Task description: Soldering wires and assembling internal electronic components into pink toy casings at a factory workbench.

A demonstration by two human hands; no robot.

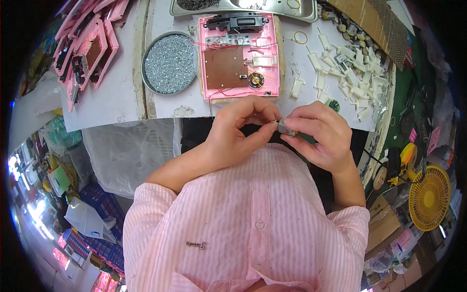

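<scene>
My right hand point(321, 134) pinches a small silver-grey motor point(286, 129) between thumb and fingers, just past the table's near edge. Against the motor's left end, the thumb and forefinger of my left hand point(245, 124) are pressed together; whatever tiny piece they hold is hidden by the fingertips. Beyond both hands lies an open pink plastic housing point(275, 44). Inside it are a brown circuit board point(224, 68), a black round speaker point(256, 80), a white plastic gearbox point(264, 60), a black mechanism point(236, 22) and red wires.
A round metal dish of small screws point(170, 63) stands left of the housing. Pink housings point(92, 53) are stacked far left. White plastic gearboxes point(355, 73) lie heaped at right, near small motors point(350, 31) and cardboard point(374, 22). A metal tray point(262, 7) sits behind; a yellow fan point(429, 197) is lower right.
</scene>
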